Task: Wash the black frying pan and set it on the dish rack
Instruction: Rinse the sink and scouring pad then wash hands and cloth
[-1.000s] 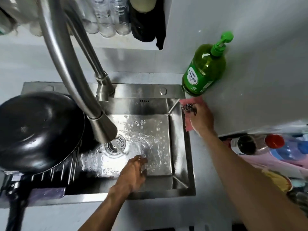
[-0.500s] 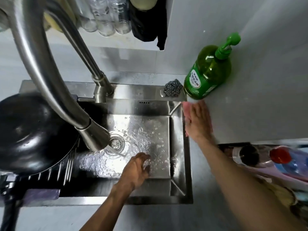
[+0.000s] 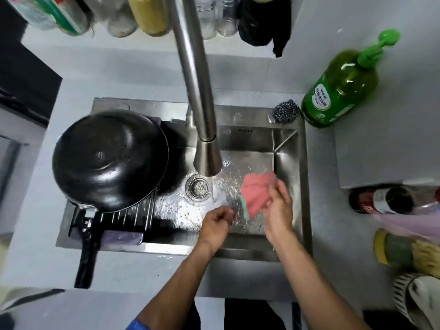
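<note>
The black frying pan (image 3: pixel 108 158) is seen upside down on the dish rack (image 3: pixel 133 216), which is laid across the left part of the sink (image 3: pixel 289 148). Its round bottom is turned up and drops of water are seen on it. Its handle (image 3: pixel 86 256) is pointed toward the person and reaches over the front edge of the sink onto the counter (image 3: pixel 31 234).

To the right of the pan, the faucet (image 3: pixel 204 129) is bent over the basin, and the drain (image 3: pixel 198 186) is seen just under its spout. The floor of the basin is wet.

A pink cloth (image 3: pixel 256 191) with a green edge is grasped by the right hand (image 3: pixel 278 210) — the fingers are curled around its right side, above the basin floor. The left hand (image 3: pixel 215 223) is held low in the basin, just beside the cloth; its fingers are curled, but it cannot be told if something is pinched between them.

On the back right corner of the sink rim a steel scourer (image 3: pixel 285 110) is placed, and a green soap bottle (image 3: pixel 340 89) is standing just beside it on the counter.
</note>
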A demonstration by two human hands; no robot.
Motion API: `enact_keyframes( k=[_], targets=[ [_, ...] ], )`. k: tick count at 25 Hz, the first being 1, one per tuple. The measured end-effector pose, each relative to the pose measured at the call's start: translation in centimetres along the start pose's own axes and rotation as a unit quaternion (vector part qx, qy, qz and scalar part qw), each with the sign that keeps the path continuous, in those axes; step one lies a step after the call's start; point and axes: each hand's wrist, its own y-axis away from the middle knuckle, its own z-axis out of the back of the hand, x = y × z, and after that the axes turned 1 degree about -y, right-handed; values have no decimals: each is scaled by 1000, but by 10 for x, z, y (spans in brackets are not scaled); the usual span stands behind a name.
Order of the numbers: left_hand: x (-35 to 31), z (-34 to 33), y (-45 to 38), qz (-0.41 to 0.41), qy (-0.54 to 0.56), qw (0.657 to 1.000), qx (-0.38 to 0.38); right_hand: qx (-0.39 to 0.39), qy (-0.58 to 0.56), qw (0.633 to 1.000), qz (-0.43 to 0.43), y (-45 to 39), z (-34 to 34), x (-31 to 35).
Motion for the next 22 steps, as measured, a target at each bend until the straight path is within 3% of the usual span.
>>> enact_keyframes(
  k=[2,5,7,9,11,16,20,22],
  targets=[
    [-5,14,4,17,122,992,1,17,-61,995,-81,20,-21,-22],
    [-16,40,-5,27,261,964,49,60,-61,989,-122,48,-63,-52],
    [-27,55,-20,6,246,969,27,73,-16,994,-82,57,-92,-61],
    [-38,65,-24,-28,185,982,29,-3,45,998,-43,49,-106,-63],
    [-40,75,-24,-55,147,987,25,-67,37,995,-57,39,-103,-59],
    [-34,111,-26,-109,3,993,-39,-14,-40,994,-98,53,-93,-42],
    [-50,101,-12,-38,119,986,112,18,43,999,-15,72,-99,-39],
    [-52,94,-14,-59,136,979,137,20,121,990,62,79,-99,-35]
  ],
)
